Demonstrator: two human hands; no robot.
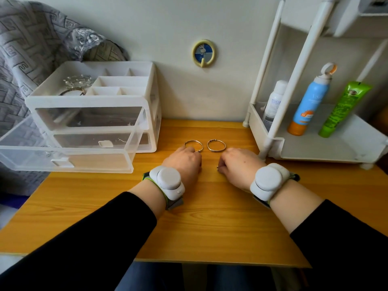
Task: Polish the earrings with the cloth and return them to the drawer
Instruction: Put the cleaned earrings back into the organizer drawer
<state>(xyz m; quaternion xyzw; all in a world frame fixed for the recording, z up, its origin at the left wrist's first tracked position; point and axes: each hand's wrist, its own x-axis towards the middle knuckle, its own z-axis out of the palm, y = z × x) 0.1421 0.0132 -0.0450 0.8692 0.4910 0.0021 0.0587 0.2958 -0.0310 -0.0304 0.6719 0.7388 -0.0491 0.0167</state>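
Note:
Two thin metal hoop earrings lie side by side on the wooden table, the left hoop (193, 145) and the right hoop (216, 145). My left hand (184, 162) rests on the table with curled fingers covering the near edge of the left hoop, apparently pinching it. My right hand (237, 164) sits just below and right of the right hoop without touching it; its fingers are curled and a small metal piece (218, 168) shows at the thumb tip. The clear drawer (63, 162) is pulled out at the left. No cloth is in view.
A white organizer (151, 106) with a compartment top holding jewellery stands at the back left. A white rack (273, 143) at the right holds a white bottle (273, 101), a blue spray can (308, 101) and a green tube (344, 108). Grey fabric (31, 49) lies far left.

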